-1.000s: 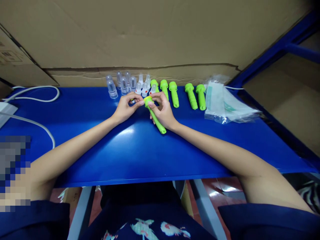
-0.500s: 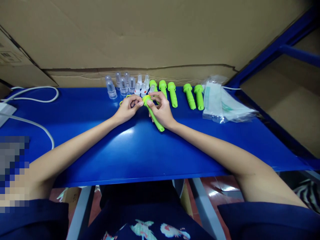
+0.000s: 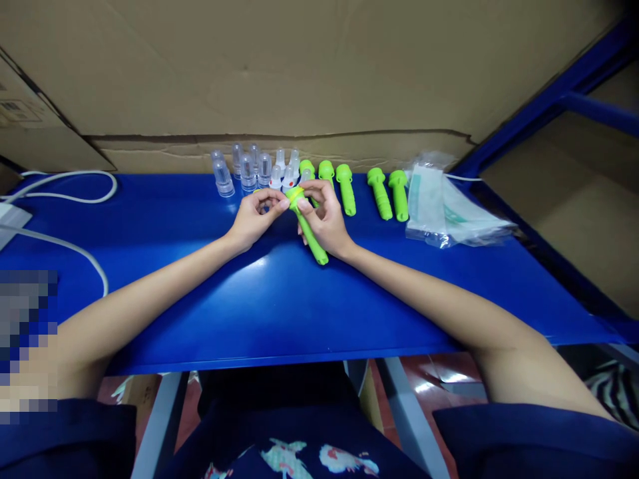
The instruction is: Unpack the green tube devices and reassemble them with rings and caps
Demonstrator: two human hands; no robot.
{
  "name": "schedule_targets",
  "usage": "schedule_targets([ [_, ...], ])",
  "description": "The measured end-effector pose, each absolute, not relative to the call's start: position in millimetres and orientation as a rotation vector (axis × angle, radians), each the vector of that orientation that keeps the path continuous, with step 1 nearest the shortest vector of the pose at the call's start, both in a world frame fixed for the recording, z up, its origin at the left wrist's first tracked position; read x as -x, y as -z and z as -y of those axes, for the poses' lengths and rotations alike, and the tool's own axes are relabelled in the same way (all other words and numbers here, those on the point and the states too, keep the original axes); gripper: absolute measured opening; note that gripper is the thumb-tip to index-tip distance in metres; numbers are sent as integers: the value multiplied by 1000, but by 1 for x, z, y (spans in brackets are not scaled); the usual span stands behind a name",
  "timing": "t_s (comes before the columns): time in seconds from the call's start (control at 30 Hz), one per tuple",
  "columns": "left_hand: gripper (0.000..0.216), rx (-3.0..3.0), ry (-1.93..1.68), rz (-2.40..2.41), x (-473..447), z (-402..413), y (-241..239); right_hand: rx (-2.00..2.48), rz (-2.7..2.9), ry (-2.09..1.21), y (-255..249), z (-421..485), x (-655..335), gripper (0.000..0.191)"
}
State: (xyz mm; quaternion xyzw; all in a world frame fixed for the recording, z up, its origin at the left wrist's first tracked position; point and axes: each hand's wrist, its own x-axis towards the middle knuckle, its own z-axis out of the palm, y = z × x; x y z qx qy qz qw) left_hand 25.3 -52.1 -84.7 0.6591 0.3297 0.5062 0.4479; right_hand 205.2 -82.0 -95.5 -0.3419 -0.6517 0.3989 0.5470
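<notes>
My right hand (image 3: pixel 327 223) is wrapped round a lime green plastic tube (image 3: pixel 312 236) with a flanged head, holding it tilted above the blue table (image 3: pixel 269 293). Fingertips of my left hand (image 3: pixel 254 216) pinch at the tube's top end, where a small part is too hidden to name. Behind my hands stand several clear capped vials (image 3: pixel 248 171) and small white pieces with red dots (image 3: pixel 288 178). To the right several more green tubes (image 3: pixel 380 193) lie in a row.
A pile of clear plastic bags (image 3: pixel 446 209) lies at the table's right end. White cables (image 3: pixel 64 193) curl at the left. A cardboard wall (image 3: pixel 299 73) rises behind, and a blue shelf frame (image 3: pixel 559 93) runs along the right.
Both hands stay together at the tube's head with only slight finger shifts. The green loop seen beside the left hand half a second ago is hidden now.
</notes>
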Motion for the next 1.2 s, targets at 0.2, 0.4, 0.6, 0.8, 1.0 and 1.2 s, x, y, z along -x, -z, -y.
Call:
schedule_targets([
  [0.2, 63, -1511, -1325, -746, -28, 48, 88, 821, 1497, -1137, 91, 80, -202, 83],
  [0.4, 43, -1647, -1348, -826, -26, 46, 91, 779, 1462, -1285, 89, 77, -205, 70],
  [0.6, 40, -1850, -1450, -842, -23, 49, 84, 744, 1484, -1367, 88, 78, -207, 63],
  [0.8, 31, -2032, -1497, -884, -17, 49, 80, 758, 1517, -1401, 85, 81, -209, 63],
  [1.0, 19, -2246, -1467, -1027, -13, 48, 78, 794, 1524, -1414, 82, 83, -209, 66],
  [1.2, 25, -2559, -1286, -1131, -11, 47, 79, 851, 1553, -1412, 82, 83, -206, 67],
])
